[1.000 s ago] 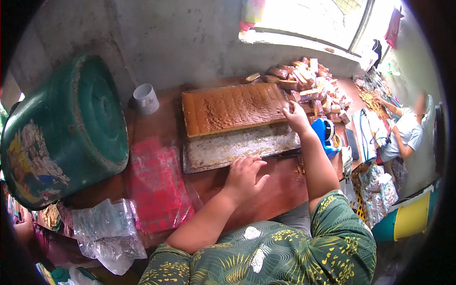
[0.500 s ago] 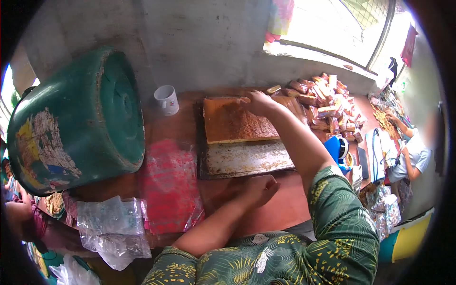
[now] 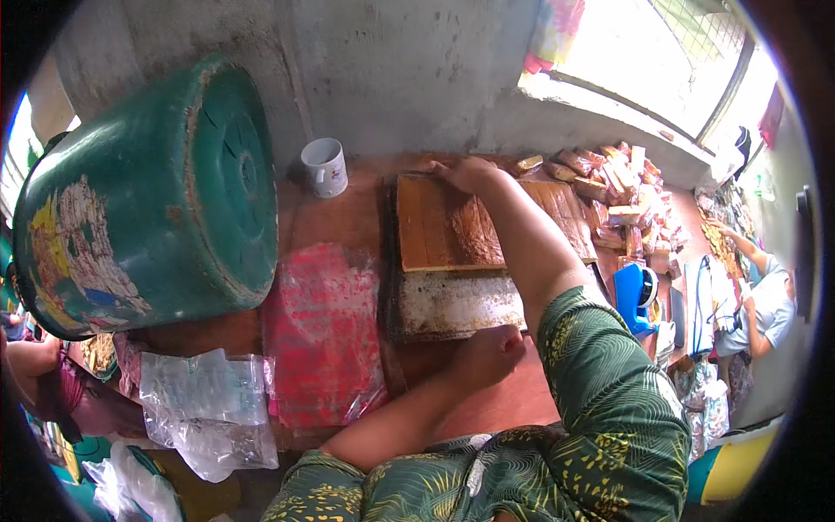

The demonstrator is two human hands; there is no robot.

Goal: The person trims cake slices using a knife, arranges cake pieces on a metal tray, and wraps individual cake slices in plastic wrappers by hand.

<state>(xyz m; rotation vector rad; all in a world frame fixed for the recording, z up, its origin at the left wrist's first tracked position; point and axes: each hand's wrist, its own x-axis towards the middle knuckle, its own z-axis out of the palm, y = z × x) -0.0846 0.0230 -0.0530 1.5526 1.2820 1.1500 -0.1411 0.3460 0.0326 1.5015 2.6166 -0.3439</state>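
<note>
A flat slab of brown-topped sheet cake [image 3: 426, 222] with a pale yellow side lies on a worn, whitish tray [image 3: 461, 300]. My right hand [image 3: 474, 176] is at the slab's far edge, its fingers bent downward and pressed together. What those fingers grip, if anything, is hidden. Thin straight lines run front to back across the left part of the cake, and its middle surface looks wrinkled. My right forearm covers part of the slab. My left hand [image 3: 494, 355] is closed in a fist by the tray's near edge, with nothing visible in it.
Wrapped bars [image 3: 622, 196] are heaped at the back right, beside a blue tape dispenser [image 3: 635, 298]. A white mug [image 3: 324, 168], a large green tub [image 3: 148, 209], red plastic sheets [image 3: 322, 339] and clear bags [image 3: 204, 400] are to the left. Another person [image 3: 765, 300] works at far right.
The view has shifted, so the table items appear moved. My right hand has gone slightly left along the slab's far edge. My left hand remains near the tray, more tightly curled.
</note>
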